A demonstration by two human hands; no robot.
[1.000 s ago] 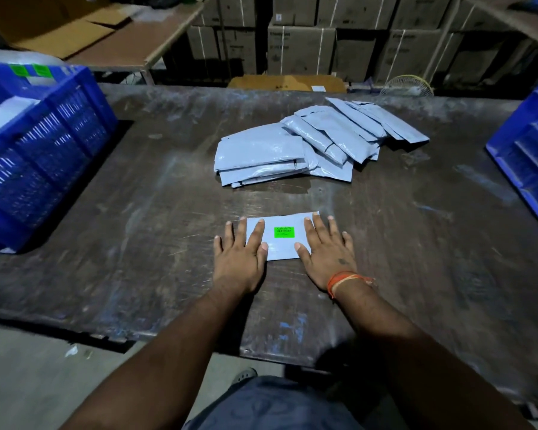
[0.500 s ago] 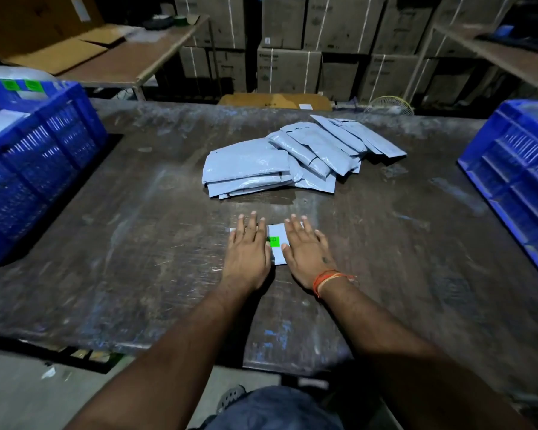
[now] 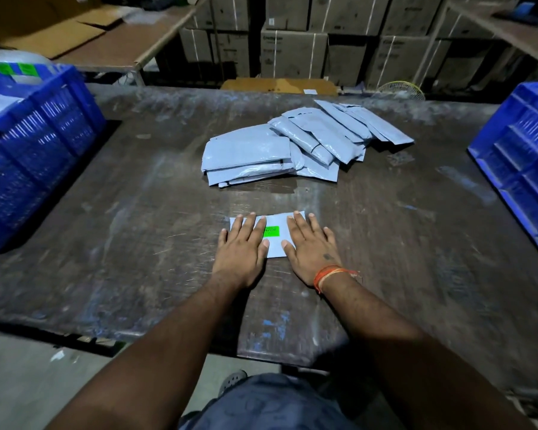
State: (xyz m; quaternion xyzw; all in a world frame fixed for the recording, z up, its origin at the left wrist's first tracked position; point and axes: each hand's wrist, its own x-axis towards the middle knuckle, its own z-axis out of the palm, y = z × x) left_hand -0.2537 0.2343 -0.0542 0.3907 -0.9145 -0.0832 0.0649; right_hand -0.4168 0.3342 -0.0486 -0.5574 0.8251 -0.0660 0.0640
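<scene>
**Inspector:** Fingers first. What is their state?

**Assistant:** On both the left hand (image 3: 241, 248) and the right hand (image 3: 312, 248), the fingers (image 3: 249, 225) lie straight and slightly spread, flat on the grey packet (image 3: 276, 220). Nothing is gripped or pinched; the palms press down.

**Inspector:** Location of the packet?

**Assistant:** It is flat on the tabletop (image 3: 137, 243), near the front edge and directly before the person, with one hand over each end. Its green label (image 3: 271, 231) faces up in the gap between the hands.

**Inspector:** Purpose of that hold?

**Assistant:** Judged, not observed: pressure from both ends flattens the packet and pins it against sliding, while the label is left uncovered for reading.

**Inspector:** Further out?

**Assistant:** A pile (image 3: 292, 144) of similar grey packets lies beyond, well apart from the hands, fanned and overlapping. It is probably stock awaiting the same handling. A blue crate (image 3: 35, 144) stands at the left edge and a second blue crate (image 3: 522, 169) at the right, probably there to receive sorted packets.

**Inspector:** Counts?

**Assistant:**
- Two hands.
- One packet under them.
- One label showing on it.
- Two crates.
- The pile holds more than five packets, but the overlap prevents an exact count.
- Cartons (image 3: 292, 51) are stacked behind the tabletop; their number cannot be determined in the dim light.
</scene>
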